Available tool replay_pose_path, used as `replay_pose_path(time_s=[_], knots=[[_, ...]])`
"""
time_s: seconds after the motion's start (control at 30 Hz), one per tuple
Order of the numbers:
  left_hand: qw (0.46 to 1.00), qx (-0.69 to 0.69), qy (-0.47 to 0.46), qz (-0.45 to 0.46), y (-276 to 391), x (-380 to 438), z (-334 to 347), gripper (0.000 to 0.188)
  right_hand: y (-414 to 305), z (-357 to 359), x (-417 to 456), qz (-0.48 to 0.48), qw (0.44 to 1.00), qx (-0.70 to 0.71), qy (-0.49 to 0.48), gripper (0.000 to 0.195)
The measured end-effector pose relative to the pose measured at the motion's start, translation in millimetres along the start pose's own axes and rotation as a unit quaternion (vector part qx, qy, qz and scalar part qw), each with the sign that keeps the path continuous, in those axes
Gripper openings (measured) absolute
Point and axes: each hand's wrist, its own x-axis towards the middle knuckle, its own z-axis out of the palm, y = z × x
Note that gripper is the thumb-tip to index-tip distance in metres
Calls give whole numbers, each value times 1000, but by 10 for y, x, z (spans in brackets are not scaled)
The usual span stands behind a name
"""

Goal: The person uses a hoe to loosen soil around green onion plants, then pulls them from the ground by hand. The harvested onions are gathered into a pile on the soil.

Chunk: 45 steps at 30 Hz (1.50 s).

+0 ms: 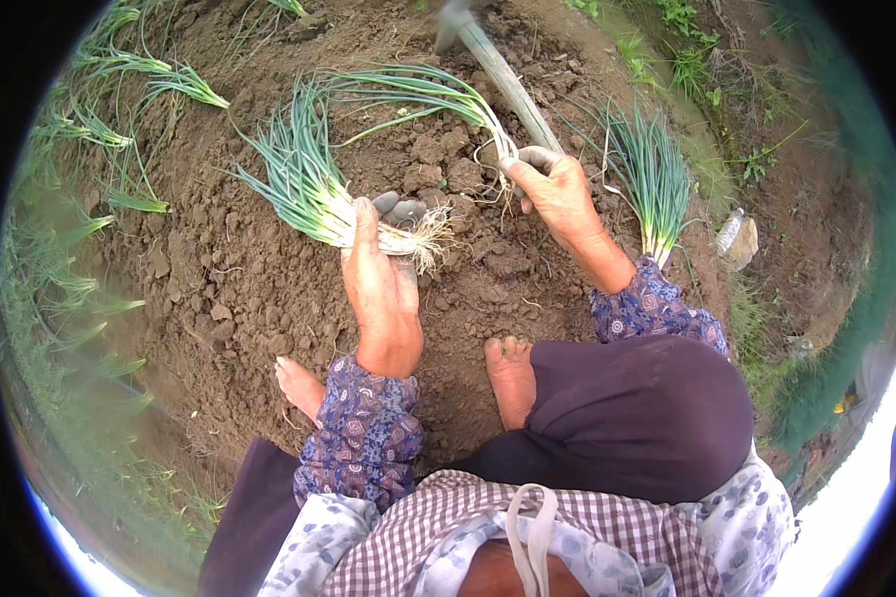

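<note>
My left hand [379,295] grips a thick bunch of green onion seedlings [302,168]. Their leaves fan up and to the left, while the pale tangled roots stick out past my fingers on the right. Between thumb and fingers, my right hand [560,198] pinches a few loose seedlings [448,91] by their white stems. Those leaves arch over to the left and the roots dangle down. A hoe [504,78] with a wooden handle lies just beyond; its handle runs down behind my right hand, and I cannot tell whether it touches.
Another bunch of seedlings [646,179] lies right of my right forearm. Seedlings [183,83] lie in rows on the soil at the left. Loose, cloddy soil [216,283] surrounds my bare feet [511,377]. Near the grassy edge at right is a stone [743,242] beside clear plastic [729,227].
</note>
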Motion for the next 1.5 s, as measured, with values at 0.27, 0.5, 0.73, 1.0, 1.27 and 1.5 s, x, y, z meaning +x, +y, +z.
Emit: replay_pose_path(time_s=[0.27, 0.5, 0.73, 1.0, 1.27, 1.5], knots=[[973, 70, -123, -185, -192, 119, 10, 33, -116, -114, -490, 219, 932, 226, -182, 21], [974, 71, -173, -129, -141, 272, 129, 22, -156, -290, -677, 237, 908, 256, -231, 27], [983, 97, -134, 84, 330, 420, 401, 25, 40, -596, -523, -155, 928, -307, 140, 45], [965, 129, -73, 217, 710, 895, 648, 23, 213, -674, -407, 3, 974, -225, -5, 46], [976, 80, -28, 200, 742, 1517, 729, 25, -1060, -354, -120, 72, 985, 26, -152, 37], [968, 91, 168, 165, 489, 1972, 1207, 38, 314, -494, -135, -28, 962, -272, 22, 41]])
